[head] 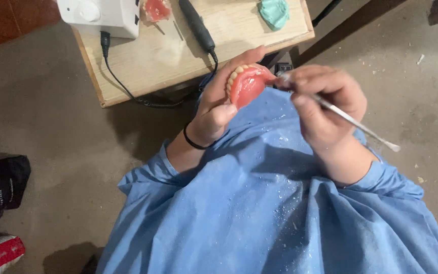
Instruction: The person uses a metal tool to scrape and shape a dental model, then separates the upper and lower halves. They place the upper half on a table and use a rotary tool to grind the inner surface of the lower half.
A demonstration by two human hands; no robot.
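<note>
Denture (247,83), a pink wax-coloured plate with a row of pale teeth along its upper curve, sits raised above the person's lap, pinched in the left hand (219,101) with the thumb below and the fingers curled behind the arch. The right hand (325,106) is closed around a slim metal carving instrument (353,122), whose working tip meets the right edge of the denture while the flat far end sticks out past the wrist. A black band (194,143) circles the left wrist.

Below both hands spreads a blue gown (259,203), dusted with pale flecks. Beyond them stands a wooden bench (143,61) carrying a white control box (102,15), a dark handpiece (197,25) with its black cord (128,91), a second pink cast (156,9) and a green lump (275,12).

As I judge it, the risk lies at the tip: too much push could gouge the pink base or pry a tooth loose, and since the left grip bears on only one side, a slip might tip the denture onto the dusty floor (51,127).
</note>
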